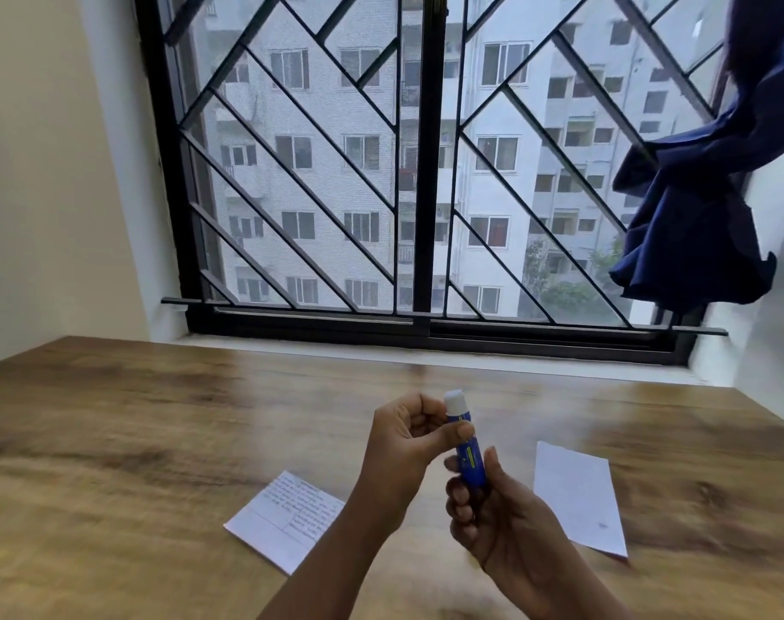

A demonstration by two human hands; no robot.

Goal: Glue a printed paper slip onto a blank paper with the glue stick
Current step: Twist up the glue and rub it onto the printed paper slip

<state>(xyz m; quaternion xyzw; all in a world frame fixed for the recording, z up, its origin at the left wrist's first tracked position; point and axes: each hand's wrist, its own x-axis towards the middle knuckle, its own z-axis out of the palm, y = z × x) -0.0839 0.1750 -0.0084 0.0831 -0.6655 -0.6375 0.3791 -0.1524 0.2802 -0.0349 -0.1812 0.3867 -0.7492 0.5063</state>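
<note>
Blue cylindrical glue stick (468,445) in both hands, white-tipped.

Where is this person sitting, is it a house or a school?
Probably a room in a flat, high up. A brown wooden table stands by a black barred window with a dark blue curtain, and outside rises a pale apartment block.

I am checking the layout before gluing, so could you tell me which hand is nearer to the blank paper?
Right. The right hand is just left of the blank paper, holding the glue stick; the left hand is farther left.
</note>
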